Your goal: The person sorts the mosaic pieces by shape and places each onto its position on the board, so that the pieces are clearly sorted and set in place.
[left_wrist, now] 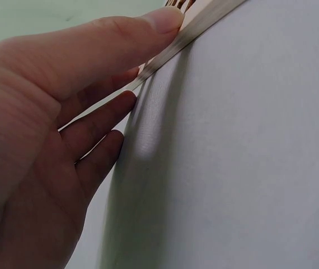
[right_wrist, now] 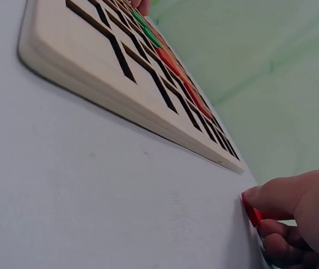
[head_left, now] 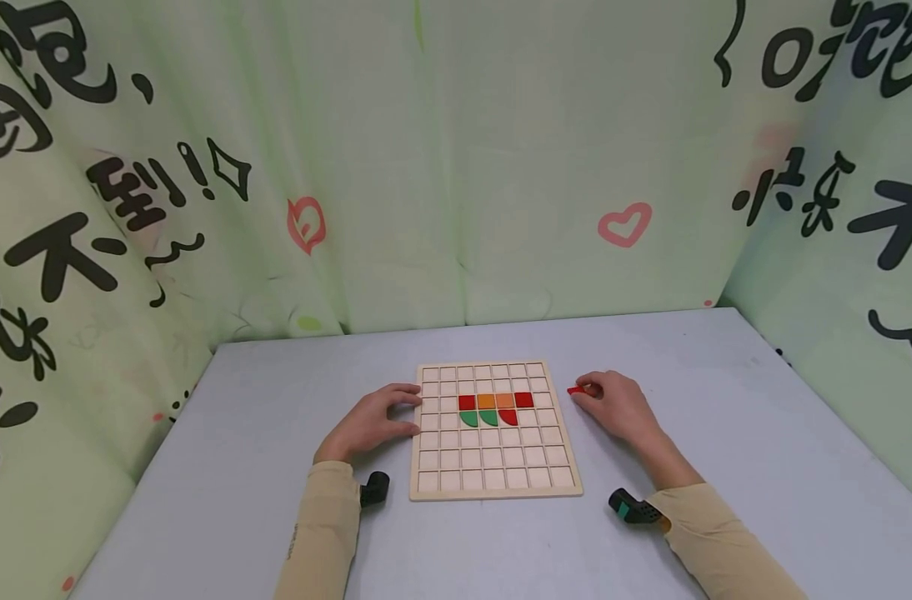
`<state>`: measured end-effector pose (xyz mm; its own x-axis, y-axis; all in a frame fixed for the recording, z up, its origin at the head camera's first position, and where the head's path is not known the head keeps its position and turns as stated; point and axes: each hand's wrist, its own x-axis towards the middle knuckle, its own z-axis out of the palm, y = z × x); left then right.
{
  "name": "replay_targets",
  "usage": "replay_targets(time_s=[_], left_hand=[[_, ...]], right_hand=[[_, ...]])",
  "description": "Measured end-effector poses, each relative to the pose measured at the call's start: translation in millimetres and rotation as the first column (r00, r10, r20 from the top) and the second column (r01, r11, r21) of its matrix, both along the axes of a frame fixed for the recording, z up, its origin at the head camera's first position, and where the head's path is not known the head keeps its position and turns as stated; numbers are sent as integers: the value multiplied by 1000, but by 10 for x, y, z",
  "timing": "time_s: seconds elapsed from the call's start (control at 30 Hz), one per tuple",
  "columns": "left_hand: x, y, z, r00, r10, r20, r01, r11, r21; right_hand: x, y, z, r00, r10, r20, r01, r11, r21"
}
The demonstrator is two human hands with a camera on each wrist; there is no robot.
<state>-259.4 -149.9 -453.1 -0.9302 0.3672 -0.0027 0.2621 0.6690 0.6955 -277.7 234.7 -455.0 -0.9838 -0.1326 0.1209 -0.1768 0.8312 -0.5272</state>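
A wooden grid board (head_left: 496, 499) lies flat on the table, with a row of red and orange square tiles (head_left: 495, 401) set in its cells. Below that row sit two green quarter-round tiles (head_left: 489, 417) and a red quarter-round tile (head_left: 508, 417). My left hand (head_left: 373, 422) rests at the board's left edge, thumb and fingers spread and touching the rim, as the left wrist view shows too. To the right of the board, my right hand (head_left: 615, 403) pinches a small red tile (right_wrist: 251, 209) between thumb and fingers, close to the tabletop. The tile's full outline is hidden by the fingers.
A white-covered table (head_left: 493, 550) carries the board. Pale green curtains (head_left: 501, 167) with black lettering and red hearts enclose the back and sides. A black wrist camera (head_left: 375, 489) is on the left wrist and another camera (head_left: 633, 507) on the right.
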Motion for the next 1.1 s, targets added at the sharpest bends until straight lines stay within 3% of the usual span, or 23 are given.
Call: replay_targets(time_s=[0.23, 0.63, 1.1], left_hand=[[-11, 8, -8, 1000, 18, 13, -19, 1000, 11], [-2, 6, -13, 1000, 24, 12, -25, 1000, 18], [7, -11, 5, 1000, -1, -2, 1, 1000, 22]], right_hand=[[-2, 32, 62, 996, 37, 75, -38, 999, 3], [-6, 48, 24, 992, 124, 0, -124, 992, 17], [5, 17, 37, 991, 127, -51, -129, 990, -55]])
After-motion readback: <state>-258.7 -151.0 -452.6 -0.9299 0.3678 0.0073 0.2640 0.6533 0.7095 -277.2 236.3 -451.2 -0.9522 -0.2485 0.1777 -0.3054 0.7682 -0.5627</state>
